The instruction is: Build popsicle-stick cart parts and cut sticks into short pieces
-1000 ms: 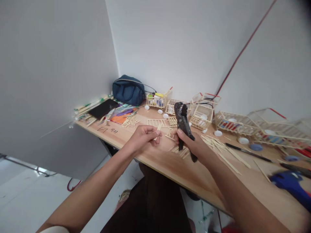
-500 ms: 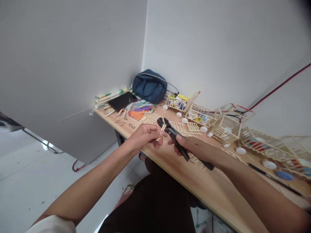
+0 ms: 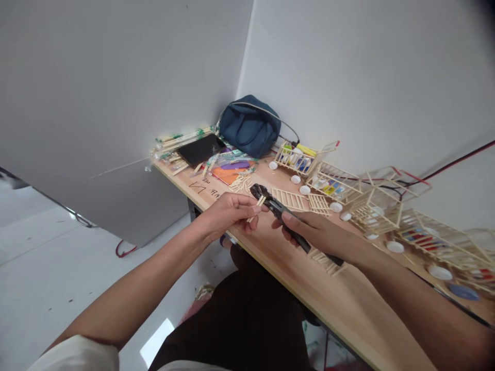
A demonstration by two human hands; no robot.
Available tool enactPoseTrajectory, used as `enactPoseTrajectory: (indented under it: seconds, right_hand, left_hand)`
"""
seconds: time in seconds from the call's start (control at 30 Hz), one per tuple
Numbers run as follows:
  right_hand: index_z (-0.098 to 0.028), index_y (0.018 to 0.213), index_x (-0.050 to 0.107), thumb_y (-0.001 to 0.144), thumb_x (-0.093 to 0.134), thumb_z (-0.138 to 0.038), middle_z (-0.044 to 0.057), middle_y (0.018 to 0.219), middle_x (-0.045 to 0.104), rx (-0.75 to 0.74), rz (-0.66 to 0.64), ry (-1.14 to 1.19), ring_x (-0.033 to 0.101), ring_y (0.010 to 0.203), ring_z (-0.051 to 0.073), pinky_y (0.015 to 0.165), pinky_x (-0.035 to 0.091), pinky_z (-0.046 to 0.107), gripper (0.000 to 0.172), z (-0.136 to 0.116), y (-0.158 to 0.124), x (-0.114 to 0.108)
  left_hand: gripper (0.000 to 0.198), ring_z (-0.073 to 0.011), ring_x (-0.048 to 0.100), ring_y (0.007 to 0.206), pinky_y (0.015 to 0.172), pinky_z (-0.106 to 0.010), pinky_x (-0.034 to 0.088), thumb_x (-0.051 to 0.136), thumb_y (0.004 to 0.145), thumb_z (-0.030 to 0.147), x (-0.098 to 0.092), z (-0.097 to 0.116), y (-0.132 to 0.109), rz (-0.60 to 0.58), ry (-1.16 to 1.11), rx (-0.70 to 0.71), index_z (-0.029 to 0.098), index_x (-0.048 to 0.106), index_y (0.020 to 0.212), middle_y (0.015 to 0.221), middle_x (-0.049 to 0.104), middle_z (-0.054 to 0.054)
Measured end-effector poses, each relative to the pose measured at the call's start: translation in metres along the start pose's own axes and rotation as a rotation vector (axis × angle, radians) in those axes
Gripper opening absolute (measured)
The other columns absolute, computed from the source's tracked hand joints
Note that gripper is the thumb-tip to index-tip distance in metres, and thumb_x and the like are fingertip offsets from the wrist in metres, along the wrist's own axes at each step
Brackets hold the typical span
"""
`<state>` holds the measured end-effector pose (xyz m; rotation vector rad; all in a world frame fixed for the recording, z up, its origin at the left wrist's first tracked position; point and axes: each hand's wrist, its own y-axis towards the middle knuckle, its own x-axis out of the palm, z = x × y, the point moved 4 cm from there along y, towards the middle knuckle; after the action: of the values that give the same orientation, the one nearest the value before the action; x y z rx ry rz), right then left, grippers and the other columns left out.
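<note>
Between the thumb and fingers of my left hand (image 3: 235,212) are a couple of short pale wooden sticks (image 3: 260,203), their upper ends beside the jaws of a pair of dark pliers (image 3: 275,206). My right hand (image 3: 305,226) is wrapped around the pliers' handles, which point down and to the right. Whether the jaws touch the sticks I cannot tell. Below the right hand lies a slatted stick panel (image 3: 325,263), partly hidden by it. Beyond the pliers lie two more stick panels, one a ladder-like piece (image 3: 288,198), and a heap of short sticks (image 3: 240,182).
A blue bag (image 3: 250,126) stands by the wall corner, near a black tablet-like slab (image 3: 201,150) and wrapped chopsticks (image 3: 181,138). Several small stick-built carts (image 3: 296,157) line the wall side, with white caps (image 3: 335,207) before them. The table's front edge (image 3: 270,273) runs diagonally above my legs.
The camera view has shifted, so the table things sit slightly differently in the frame. The pliers' handles look somewhat closer together. Both hands keep their hold.
</note>
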<state>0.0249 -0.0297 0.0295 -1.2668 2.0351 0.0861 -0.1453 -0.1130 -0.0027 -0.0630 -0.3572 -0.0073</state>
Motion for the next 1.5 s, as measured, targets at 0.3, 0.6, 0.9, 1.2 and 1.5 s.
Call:
enactPoseTrajectory:
  seconds: [0.3,0.6,0.9,1.2,1.5]
  right_hand:
    - [-0.018,0.087,0.067,0.09,0.031,-0.07,0.003,0.061,0.058,-0.065,0.089,-0.252,0.053,0.054,0.014,0.051,0.038,0.027,0.064,-0.011,-0.001,-0.001]
    - [-0.018,0.073,0.065,0.087,0.029,-0.073,0.004,0.055,0.057,-0.002,0.126,-0.391,0.05,0.048,0.015,0.048,0.031,0.028,0.067,-0.011,0.015,0.001]
    - [-0.018,0.067,0.062,0.086,0.029,-0.075,0.005,0.055,0.06,0.026,0.073,-0.445,0.052,0.049,0.015,0.048,0.031,0.028,0.068,-0.013,0.026,0.003]
    - [-0.018,0.067,0.061,0.091,0.026,-0.07,0.006,0.056,0.06,0.041,0.104,-0.592,0.053,0.051,0.015,0.052,0.032,0.028,0.067,-0.021,0.021,0.0]
    - [-0.018,0.065,0.061,0.094,0.022,-0.065,0.008,0.057,0.062,0.063,0.1,-0.694,0.059,0.056,0.018,0.057,0.035,0.029,0.067,-0.024,0.039,-0.003]
  left_hand:
    - [0.039,-0.0085,0.053,0.047,0.05,-0.02,0.043,0.079,0.069,0.042,-0.004,-0.005,0.0,0.021,0.02,0.002,0.01,0.074,0.091,0.056,0.061,-0.001]
    - [0.042,-0.0073,0.052,0.043,0.046,-0.019,0.042,0.082,0.063,0.041,-0.014,-0.012,0.0,0.141,0.008,-0.04,0.008,0.073,0.088,0.054,0.06,0.0]
    - [0.035,-0.0078,0.052,0.042,0.044,-0.019,0.044,0.079,0.063,0.042,-0.02,-0.018,-0.002,0.236,0.106,0.012,0.01,0.071,0.076,0.051,0.059,0.001]
    - [0.033,-0.0067,0.051,0.042,0.045,-0.018,0.044,0.079,0.063,0.04,-0.013,-0.014,-0.004,0.244,0.128,0.023,0.01,0.068,0.071,0.049,0.056,0.002]
    - [0.036,-0.0082,0.054,0.041,0.044,-0.019,0.044,0.076,0.064,0.043,-0.02,-0.011,0.006,0.264,0.114,0.02,0.011,0.061,0.061,0.052,0.059,-0.001]
